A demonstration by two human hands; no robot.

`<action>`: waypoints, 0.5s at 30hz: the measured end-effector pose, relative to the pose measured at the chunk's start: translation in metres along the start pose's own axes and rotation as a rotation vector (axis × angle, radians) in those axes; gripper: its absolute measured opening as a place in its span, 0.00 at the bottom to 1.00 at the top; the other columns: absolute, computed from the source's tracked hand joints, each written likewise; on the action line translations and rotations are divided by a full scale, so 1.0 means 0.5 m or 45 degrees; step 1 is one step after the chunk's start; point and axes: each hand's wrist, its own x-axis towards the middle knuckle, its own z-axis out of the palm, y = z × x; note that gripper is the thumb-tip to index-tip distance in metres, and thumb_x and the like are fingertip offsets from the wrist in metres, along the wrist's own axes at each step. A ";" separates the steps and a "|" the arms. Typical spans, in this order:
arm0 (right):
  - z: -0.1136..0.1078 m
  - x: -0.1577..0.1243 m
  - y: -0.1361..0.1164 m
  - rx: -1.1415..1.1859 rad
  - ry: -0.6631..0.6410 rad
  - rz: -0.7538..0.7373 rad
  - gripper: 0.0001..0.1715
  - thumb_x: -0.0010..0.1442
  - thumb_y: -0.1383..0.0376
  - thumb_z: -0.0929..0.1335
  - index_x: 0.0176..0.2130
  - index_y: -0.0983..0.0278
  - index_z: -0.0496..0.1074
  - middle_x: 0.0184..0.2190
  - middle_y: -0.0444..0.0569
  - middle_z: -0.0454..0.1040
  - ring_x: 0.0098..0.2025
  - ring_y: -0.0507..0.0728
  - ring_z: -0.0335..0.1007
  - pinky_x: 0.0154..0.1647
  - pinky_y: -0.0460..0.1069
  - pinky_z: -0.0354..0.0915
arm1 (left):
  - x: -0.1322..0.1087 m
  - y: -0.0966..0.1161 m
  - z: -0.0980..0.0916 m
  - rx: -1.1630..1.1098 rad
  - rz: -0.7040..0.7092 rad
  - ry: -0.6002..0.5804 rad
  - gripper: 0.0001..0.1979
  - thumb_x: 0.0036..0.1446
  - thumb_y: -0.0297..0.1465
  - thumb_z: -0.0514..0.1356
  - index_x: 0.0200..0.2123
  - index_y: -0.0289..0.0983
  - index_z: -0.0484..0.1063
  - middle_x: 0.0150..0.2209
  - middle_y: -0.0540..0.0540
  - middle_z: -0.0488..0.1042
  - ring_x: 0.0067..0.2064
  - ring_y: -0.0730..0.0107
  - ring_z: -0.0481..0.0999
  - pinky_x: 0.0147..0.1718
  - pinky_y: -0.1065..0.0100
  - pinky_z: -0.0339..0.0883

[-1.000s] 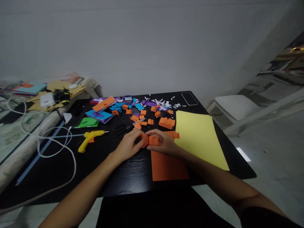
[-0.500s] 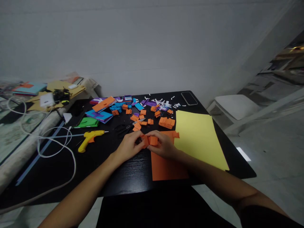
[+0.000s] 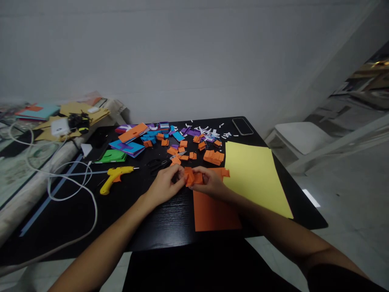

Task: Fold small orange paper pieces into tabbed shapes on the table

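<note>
Both my hands meet over the middle of the black table [image 3: 164,223]. My left hand [image 3: 165,184] and my right hand [image 3: 211,183] pinch a small folded orange paper piece [image 3: 192,177] between their fingertips, just above the far edge of an orange sheet [image 3: 214,211]. A large yellow sheet [image 3: 253,174] lies to the right of my right hand. Behind the hands are scattered orange paper pieces [image 3: 182,150] and a small stack of orange pieces [image 3: 213,156]. Black scissors [image 3: 158,163] lie just beyond my left hand.
A yellow glue gun [image 3: 114,177] with a white cable [image 3: 88,202] lies at the left. Stacked blue, purple, orange and green paper [image 3: 126,144] and white scraps [image 3: 209,132] cover the far side. A phone [image 3: 242,126] lies at the back right corner. A white chair [image 3: 299,136] stands to the right.
The orange piece between my fingers has been folded smaller and turned; my hands have drawn slightly closer together and a little farther from me.
</note>
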 end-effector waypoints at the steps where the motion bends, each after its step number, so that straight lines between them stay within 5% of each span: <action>1: 0.000 0.000 0.001 0.004 0.002 0.005 0.26 0.48 0.60 0.79 0.45 0.61 0.73 0.40 0.47 0.79 0.41 0.56 0.77 0.47 0.53 0.74 | 0.000 0.001 0.000 -0.013 0.000 -0.004 0.06 0.65 0.32 0.59 0.34 0.37 0.70 0.30 0.50 0.74 0.31 0.72 0.72 0.31 0.73 0.67; 15: -0.004 -0.006 -0.009 -0.249 0.039 -0.188 0.28 0.48 0.64 0.79 0.48 0.60 0.73 0.43 0.48 0.74 0.44 0.57 0.74 0.46 0.51 0.73 | 0.004 -0.019 0.011 -0.549 -0.333 -0.108 0.09 0.60 0.36 0.64 0.36 0.36 0.72 0.30 0.51 0.73 0.30 0.73 0.71 0.32 0.72 0.64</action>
